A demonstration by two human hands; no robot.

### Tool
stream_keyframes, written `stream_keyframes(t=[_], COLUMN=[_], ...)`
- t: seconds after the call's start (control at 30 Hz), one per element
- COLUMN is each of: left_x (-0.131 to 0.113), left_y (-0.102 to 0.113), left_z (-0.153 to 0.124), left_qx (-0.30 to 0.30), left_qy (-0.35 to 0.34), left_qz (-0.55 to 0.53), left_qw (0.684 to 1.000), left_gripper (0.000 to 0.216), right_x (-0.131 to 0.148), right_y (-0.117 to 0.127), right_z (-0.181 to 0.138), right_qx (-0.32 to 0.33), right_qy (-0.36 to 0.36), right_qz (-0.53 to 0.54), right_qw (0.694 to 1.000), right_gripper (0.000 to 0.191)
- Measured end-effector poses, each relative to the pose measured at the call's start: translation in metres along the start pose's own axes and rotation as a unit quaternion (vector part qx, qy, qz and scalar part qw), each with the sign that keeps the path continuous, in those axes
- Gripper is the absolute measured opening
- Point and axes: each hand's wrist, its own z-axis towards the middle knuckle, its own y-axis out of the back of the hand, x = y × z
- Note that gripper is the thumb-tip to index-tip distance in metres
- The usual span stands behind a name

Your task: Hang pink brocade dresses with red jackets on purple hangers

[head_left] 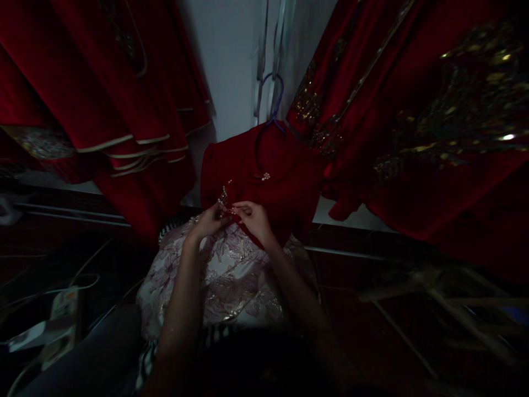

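Note:
A dress with a red bodice (289,182) and a pale, floral brocade skirt (239,275) hangs in front of me on a blue-purple hanger (278,102). A beaded trim (223,194) runs along the bodice's front edge, and a small, shiny flower-like ornament (265,177) sits nearer the neck. My left hand (210,221) is closed on the dress at the lower end of the trim, near the waist. Close beside it, my right hand (254,221) pinches the same spot with thumb and fingertips. Anything tiny between the fingertips is too dark to make out.
Long red garments hang on the left (144,110) and, with gold sequins, on the right (413,127). Behind the hanger stands a pale cabinet door (231,60) with long handles. A power strip (64,320) with cables lies lower left. A blurred wooden frame (438,298) stands lower right.

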Motion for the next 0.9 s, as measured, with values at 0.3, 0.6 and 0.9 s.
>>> stream_keyframes(t=[0.3, 0.6, 0.9], left_x=[-0.015, -0.013, -0.021], left_y=[0.010, -0.003, -0.004], left_z=[-0.004, -0.001, -0.001], left_qx=[0.047, 0.000, -0.018], left_qy=[0.042, -0.027, 0.018], left_qz=[-0.109, -0.012, -0.062], left_qw=[0.992, 1.000, 0.998], left_gripper=[0.030, 0.030, 0.031], right_x=[0.004, -0.004, -0.009], right_y=[-0.006, -0.002, 0.006], right_z=[-0.005, -0.002, 0.004], right_qx=[0.014, -0.036, 0.005], right_qy=[0.079, 0.095, 0.097], right_qz=[-0.122, -0.177, -0.175], right_qw=[0.989, 0.979, 0.980], right_gripper=[0.017, 0.017, 0.016])
